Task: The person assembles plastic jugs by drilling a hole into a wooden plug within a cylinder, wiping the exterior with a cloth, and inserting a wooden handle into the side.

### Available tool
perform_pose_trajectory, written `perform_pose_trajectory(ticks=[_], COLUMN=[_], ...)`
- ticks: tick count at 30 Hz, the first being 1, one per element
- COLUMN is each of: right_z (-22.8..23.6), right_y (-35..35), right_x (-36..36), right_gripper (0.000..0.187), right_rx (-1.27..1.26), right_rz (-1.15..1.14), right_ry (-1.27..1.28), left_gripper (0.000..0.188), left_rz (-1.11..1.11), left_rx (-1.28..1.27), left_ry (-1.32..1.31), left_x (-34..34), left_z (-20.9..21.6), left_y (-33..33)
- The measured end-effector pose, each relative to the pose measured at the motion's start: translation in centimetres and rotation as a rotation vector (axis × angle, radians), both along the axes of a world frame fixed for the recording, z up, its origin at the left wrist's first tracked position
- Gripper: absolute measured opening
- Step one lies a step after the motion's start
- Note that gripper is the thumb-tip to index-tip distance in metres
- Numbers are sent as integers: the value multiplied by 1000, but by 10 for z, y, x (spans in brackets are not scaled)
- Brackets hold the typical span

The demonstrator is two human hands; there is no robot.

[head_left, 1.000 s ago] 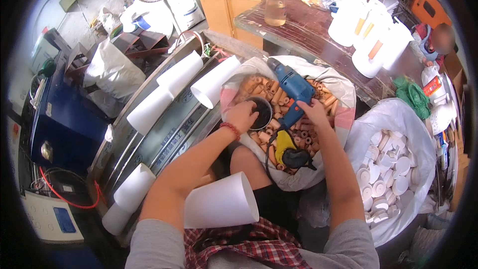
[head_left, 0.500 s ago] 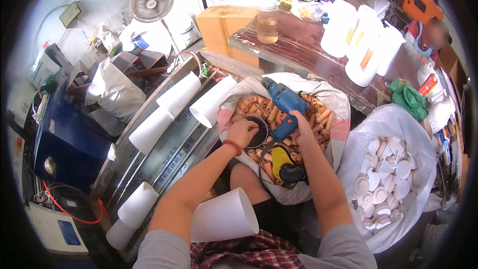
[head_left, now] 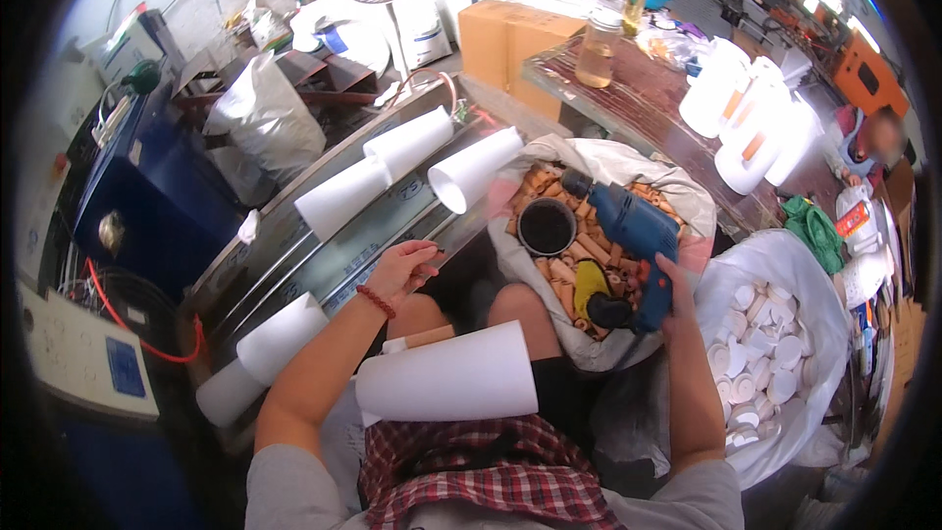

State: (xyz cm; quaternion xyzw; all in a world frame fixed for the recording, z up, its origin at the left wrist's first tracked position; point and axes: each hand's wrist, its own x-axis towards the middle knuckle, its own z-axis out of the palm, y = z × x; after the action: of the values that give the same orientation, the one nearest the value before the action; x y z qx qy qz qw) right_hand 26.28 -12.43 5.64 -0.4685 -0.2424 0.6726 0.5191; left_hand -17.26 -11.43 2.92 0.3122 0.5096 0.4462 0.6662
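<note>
Grey short sleeves (head_left: 294,491), a red-checked garment (head_left: 471,471) at the chest, perhaps an apron, and a red bead bracelet (head_left: 376,301) on the left wrist.

A brown cardboard box (head_left: 510,44) stands at twelve o'clock, a white control panel with a small blue screen (head_left: 126,366) lies at eight o'clock, and a red-and-white labelled packet (head_left: 852,219) sits at three o'clock.

Blue drill (head_left: 636,226), white cones (head_left: 446,374), red-checked shirt (head_left: 461,466), red bracelet (head_left: 376,301).
</note>
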Motion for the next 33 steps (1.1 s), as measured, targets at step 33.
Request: perform_pose_trajectory(ticks=[33], right_z=[-65], right_y=[-86], right_x=[-91], right_gripper=[54], right_rx=[-188], right_rz=[396], right_ry=[-77], left_gripper=[11], left_rz=[175], left_rx=[-69], left_ry=[-149], left_x=[-74], left_z=[-64], left_y=[-82])
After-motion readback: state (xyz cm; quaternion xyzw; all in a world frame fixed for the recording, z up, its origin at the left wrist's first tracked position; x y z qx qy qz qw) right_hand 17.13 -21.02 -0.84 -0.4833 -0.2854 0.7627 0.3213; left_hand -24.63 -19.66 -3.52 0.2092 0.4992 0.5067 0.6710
